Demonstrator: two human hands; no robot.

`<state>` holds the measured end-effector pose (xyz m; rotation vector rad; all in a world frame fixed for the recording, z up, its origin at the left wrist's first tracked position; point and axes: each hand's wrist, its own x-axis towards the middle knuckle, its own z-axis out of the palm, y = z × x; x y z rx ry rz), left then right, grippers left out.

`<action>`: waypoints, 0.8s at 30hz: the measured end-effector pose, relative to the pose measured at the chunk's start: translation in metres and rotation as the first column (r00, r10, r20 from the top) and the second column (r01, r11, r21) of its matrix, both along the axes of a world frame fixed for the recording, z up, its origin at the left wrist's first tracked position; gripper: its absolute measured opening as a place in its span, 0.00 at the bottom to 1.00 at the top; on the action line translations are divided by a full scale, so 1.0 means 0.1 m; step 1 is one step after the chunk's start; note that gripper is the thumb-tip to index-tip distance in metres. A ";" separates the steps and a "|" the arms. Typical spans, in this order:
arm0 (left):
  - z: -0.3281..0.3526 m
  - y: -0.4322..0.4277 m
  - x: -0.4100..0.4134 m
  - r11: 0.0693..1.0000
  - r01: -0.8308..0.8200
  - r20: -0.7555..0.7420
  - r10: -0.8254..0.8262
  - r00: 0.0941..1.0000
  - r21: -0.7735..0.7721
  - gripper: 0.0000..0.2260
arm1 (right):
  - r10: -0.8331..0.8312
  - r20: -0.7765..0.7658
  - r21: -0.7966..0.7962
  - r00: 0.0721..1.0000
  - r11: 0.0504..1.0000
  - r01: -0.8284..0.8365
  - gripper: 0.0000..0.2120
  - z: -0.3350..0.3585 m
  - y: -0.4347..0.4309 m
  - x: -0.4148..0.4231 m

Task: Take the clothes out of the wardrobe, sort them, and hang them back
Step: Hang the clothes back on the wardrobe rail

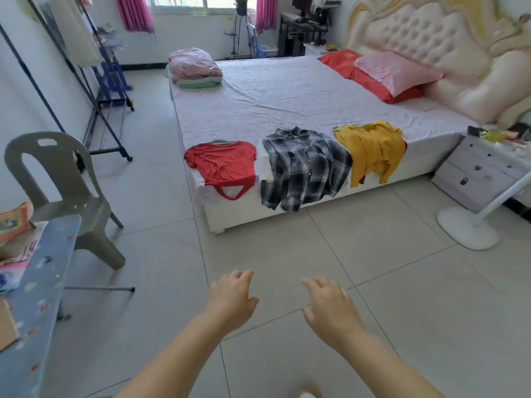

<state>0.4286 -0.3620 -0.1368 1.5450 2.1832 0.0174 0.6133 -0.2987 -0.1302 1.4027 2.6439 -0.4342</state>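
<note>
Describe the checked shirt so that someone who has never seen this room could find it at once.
Find the big bed with the padded headboard. Three garments lie along its near edge; the plaid shirt is the middle one. Unlike the plain red top and yellow top beside it, it is dark-checked and collared.

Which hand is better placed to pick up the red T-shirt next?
Left, likely. The left hand is open, empty and roughly in line with the red T-shirt; the right hand lines up with the plaid shirt.

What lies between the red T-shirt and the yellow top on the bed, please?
The plaid shirt lies between them, as the head view shows.
</note>
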 end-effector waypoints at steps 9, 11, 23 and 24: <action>-0.05 1.42 -0.87 0.973 -0.228 -0.005 0.228 0.974 -0.021 0.26 | 0.184 0.000 -0.025 0.983 0.983 -0.184 0.25 -0.14 1.88 -0.96; 0.00 1.68 -1.05 0.963 -0.269 -0.028 0.269 0.963 -0.019 0.26 | 0.233 0.016 -0.019 0.972 0.972 -0.233 0.25 -0.10 2.26 -1.18; -0.20 3.16 -2.60 0.908 -0.420 -0.003 0.420 0.908 -0.016 0.27 | 0.336 0.067 -0.007 0.939 0.942 -0.337 0.23 -0.29 4.15 -2.84; -0.23 3.31 -2.77 0.908 -0.418 0.003 0.418 0.908 -0.015 0.27 | 0.331 0.077 -0.003 0.940 0.943 -0.332 0.22 -0.32 4.30 -3.02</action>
